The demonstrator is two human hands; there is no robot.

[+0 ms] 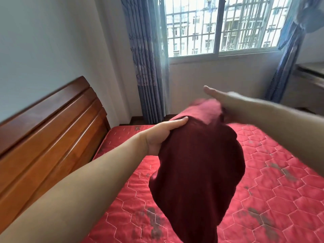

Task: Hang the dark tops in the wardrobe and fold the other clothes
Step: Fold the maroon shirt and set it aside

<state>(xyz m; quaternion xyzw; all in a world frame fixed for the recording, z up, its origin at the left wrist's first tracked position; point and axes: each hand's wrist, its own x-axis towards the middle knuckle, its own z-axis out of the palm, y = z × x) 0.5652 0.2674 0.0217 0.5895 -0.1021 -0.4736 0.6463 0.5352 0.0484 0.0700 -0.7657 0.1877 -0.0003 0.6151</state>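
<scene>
The left hand (163, 135) holds a dark red garment (198, 172) up over the bed (273, 181), grip curled round its left edge. The blurred right hand (220, 97) stretches flat past the garment's far end, its grip wide.

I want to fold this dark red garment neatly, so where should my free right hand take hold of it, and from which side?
The left hand already holds the dark red garment at its upper left edge, and the cloth hangs bunched below. The right hand, blurred, fingers straight, is by the upper right. Probably pinch the top edge there, coming from the right, level with the left hand, so it hangs flat over the red mattress.
</scene>
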